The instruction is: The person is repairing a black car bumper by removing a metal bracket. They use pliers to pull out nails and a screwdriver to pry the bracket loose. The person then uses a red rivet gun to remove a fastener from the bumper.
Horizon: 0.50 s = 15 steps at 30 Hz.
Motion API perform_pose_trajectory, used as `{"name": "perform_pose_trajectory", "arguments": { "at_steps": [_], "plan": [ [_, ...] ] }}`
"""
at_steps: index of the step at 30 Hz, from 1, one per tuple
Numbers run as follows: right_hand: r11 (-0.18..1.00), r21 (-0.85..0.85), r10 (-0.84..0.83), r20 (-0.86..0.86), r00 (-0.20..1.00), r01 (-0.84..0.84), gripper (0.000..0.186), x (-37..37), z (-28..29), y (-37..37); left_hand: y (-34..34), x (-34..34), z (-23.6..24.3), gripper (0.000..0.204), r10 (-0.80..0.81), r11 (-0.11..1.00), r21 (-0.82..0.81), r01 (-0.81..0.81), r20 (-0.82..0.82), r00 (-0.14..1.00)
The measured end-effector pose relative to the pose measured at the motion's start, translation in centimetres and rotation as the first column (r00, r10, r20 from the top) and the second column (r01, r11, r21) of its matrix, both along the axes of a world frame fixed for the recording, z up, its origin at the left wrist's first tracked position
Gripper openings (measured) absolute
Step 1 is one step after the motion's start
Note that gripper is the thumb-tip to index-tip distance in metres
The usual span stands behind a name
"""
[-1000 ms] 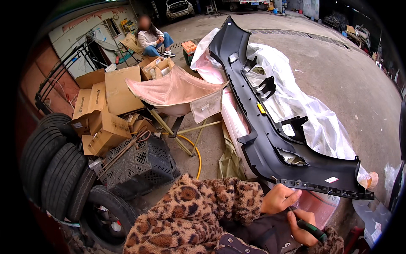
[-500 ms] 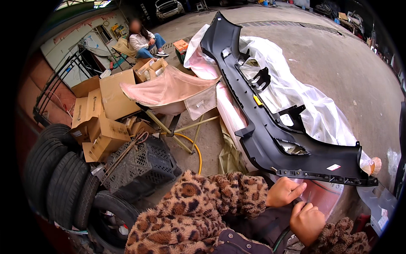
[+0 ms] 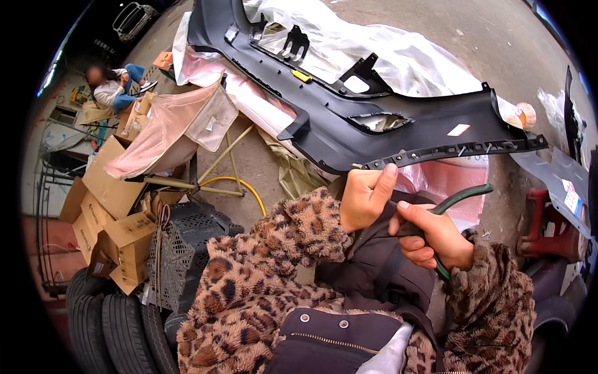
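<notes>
A long black car bumper cover (image 3: 324,140) lies with its inner side up, its near end edged by a strip with studs. Just below that strip my left hand (image 3: 362,198) is closed with the thumb up; whatever its fingers hold is hidden. To its right, my right hand (image 3: 439,238) grips a pair of green-handled pliers (image 3: 462,196). One handle sticks out above the fingers and the other below, spread apart. The dark head of the pliers sits low by the left hand, partly covered by my fingers.
White wrapping sheet (image 3: 398,59) lies under the bumper. A pink folding chair (image 3: 168,124), cardboard boxes (image 3: 128,246), a black crate (image 3: 187,240) and tyres (image 3: 128,330) crowd the left. A red metal stand (image 3: 548,230) is at right; a person (image 3: 115,87) sits far left.
The view has turned, so the bumper appears further left. My right hand has risen and turned, bringing the pliers' handles into sight. My left hand stays closed near the bumper's edge.
</notes>
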State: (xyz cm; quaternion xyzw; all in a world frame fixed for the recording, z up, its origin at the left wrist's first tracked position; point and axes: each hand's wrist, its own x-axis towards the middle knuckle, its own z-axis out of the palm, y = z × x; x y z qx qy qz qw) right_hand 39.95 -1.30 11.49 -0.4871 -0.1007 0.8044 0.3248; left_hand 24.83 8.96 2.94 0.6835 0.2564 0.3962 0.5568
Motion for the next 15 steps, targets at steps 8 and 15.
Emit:
{"name": "perform_pose_trajectory", "arguments": {
  "at_steps": [8, 15],
  "plan": [
    [0.979, 0.201, -0.041, 0.169, 0.985, 0.006, 0.037, -0.7, -1.4, -1.0, 0.9, 0.5, -0.2, 0.060, -0.100, 0.983, -0.143, 0.114, 0.105, 0.989],
    [0.442, -0.039, -0.620, 0.708, -0.337, -0.896, 0.018, 0.5, -3.6, -1.7, 0.5, 1.5, -0.8, 0.061, -0.108, 0.990, -0.092, 0.105, -0.027, 0.994]
  ]
}}
